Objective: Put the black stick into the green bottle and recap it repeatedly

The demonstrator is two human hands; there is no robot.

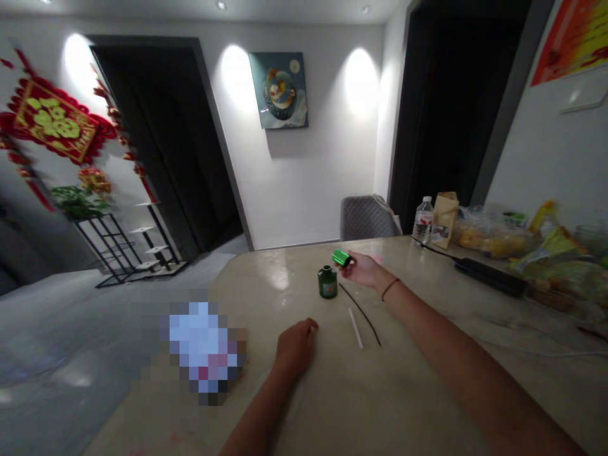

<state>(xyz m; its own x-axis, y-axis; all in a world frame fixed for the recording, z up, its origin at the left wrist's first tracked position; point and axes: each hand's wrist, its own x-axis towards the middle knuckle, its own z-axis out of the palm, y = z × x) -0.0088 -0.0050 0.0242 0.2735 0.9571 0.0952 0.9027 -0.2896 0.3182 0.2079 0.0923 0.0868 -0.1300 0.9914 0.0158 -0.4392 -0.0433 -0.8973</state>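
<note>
The right hand (361,271) is grasping a green cylinder (341,258) near a bottle (327,284), toward the far edge of the table (256,297). The left hand (295,345) is curling, its grip unclear.

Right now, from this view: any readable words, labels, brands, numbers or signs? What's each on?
"福": large gold character on the red wall hanging; smaller gold marks below it unreadable.
Green bottle: label too small to read.
Water bottle: label too blurred.
Red-and-yellow poster: marks too blurred, cut off by the frame.
No brand or number legible.
</note>
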